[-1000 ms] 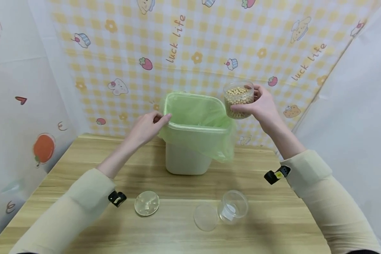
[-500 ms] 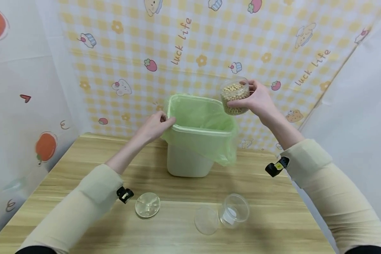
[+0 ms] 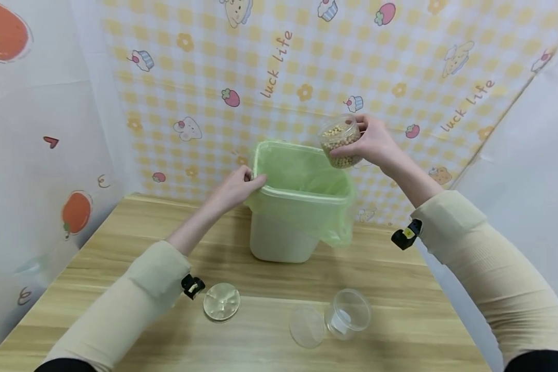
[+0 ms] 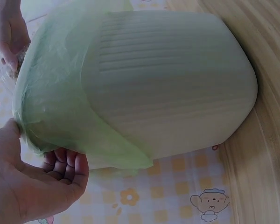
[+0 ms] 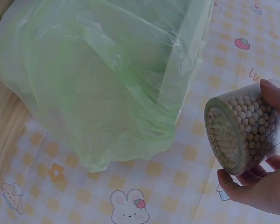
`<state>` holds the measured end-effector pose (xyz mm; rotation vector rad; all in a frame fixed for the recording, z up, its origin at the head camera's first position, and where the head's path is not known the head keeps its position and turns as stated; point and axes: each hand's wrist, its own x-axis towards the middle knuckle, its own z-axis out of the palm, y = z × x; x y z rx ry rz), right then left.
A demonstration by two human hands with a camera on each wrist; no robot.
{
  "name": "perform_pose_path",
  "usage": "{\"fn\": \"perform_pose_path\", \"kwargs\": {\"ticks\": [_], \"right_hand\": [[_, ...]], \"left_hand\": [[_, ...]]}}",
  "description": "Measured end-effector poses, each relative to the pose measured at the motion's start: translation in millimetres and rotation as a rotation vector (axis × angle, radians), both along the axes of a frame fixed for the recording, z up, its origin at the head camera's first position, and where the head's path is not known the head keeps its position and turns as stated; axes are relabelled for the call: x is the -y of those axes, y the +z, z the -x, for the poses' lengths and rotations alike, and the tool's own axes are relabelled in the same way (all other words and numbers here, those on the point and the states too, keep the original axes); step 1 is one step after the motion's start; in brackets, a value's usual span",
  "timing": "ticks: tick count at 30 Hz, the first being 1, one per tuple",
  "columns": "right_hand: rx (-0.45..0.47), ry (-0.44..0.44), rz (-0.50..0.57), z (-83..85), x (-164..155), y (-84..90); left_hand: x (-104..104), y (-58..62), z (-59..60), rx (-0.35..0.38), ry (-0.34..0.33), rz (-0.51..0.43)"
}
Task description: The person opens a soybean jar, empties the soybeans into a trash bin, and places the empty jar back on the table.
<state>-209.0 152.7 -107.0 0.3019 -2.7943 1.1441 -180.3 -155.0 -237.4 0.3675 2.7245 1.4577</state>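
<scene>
Jar of beans, clear plastic, being gripped by right hand with fingers curled round its side, tilting above far right corner of bin, open mouth turning toward green bag. Seen also from right wrist view: jar of beans lying almost on its side in right hand, beans packing against clear wall, green bag just beside and to the left.

Pinching left rim of green bag: left hand, thumb and fingers closing on thin plastic at near left corner of bin. In left wrist view, left hand holding edge of green bag against pale ribbed bin.

Standing on wooden table, toward far side: bin, lined with green bag folding over its rim. Lying near, close to left sleeve: round lid. Lying near, to the right of it and well apart from bin: empty jar on its side, with second clear lid touching it.
</scene>
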Motion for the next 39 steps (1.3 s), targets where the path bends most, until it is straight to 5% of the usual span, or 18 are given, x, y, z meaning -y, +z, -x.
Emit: {"fn": "perform_pose_path", "kwargs": {"ticks": [39], "right_hand": [[-0.043, 0.117, -0.445, 19.2, 25, 10.9]], "left_hand": [[-2, -6.9, -1.8, 0.005, 0.031, -0.103]]}}
